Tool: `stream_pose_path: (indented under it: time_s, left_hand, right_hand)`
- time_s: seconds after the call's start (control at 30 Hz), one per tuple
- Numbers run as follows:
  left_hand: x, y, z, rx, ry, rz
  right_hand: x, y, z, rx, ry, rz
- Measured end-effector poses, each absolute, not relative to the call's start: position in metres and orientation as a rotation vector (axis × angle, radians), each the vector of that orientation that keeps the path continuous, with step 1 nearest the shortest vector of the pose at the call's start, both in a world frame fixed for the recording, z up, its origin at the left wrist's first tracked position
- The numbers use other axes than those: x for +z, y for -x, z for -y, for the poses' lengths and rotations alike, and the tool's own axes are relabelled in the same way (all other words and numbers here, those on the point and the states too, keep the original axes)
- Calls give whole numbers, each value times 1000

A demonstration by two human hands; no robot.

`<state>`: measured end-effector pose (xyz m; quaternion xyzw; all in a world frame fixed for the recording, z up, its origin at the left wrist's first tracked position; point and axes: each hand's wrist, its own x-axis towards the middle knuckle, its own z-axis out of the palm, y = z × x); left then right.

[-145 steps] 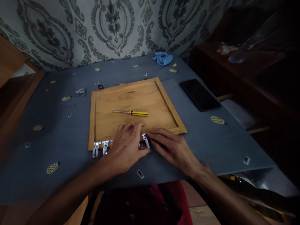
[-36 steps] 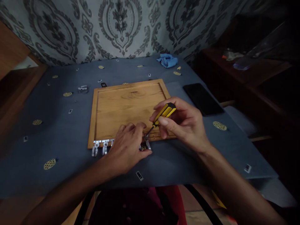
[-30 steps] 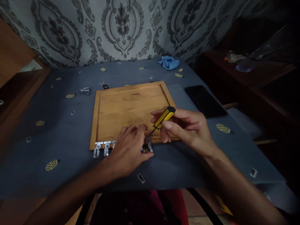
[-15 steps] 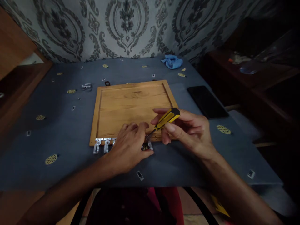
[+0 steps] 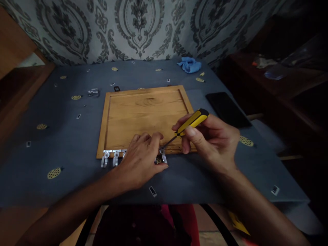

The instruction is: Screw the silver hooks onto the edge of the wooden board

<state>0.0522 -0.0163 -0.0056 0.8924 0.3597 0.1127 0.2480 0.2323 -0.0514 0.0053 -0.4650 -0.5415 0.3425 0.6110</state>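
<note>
A framed wooden board (image 5: 146, 116) lies flat on the table, with a row of silver metal hooks (image 5: 116, 157) along its near edge. My left hand (image 5: 142, 160) rests over that edge, covering part of the row. Its thumb and fingers are closed about the rightmost metal hook (image 5: 164, 157), the thumb touching its lower end. In my right hand (image 5: 212, 140) is a yellow and black screwdriver (image 5: 192, 122), gripped by its handle between thumb and fingers. The slanting shaft points down left, its tip at the top of that hook. Any screw there is too small to make out.
Loose metal hooks (image 5: 93, 92) lie beyond the board's left corner on the blue patterned tablecloth (image 5: 64, 136). To the right is a black phone (image 5: 228, 109). A crumpled blue cloth (image 5: 189, 65) sits at the back, before a patterned curtain (image 5: 139, 30).
My right hand has moved slightly up and to the right with the screwdriver, and more of the shaft shows. My left hand stays in place on the hook.
</note>
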Motion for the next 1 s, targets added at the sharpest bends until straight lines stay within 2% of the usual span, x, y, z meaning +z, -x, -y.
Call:
stream_pose_path:
  time_s: [1.0]
  left_hand:
    - [-5, -53, 17, 310, -2490, -971]
  right_hand:
    - [7, -234, 53, 924, 1050, 1349]
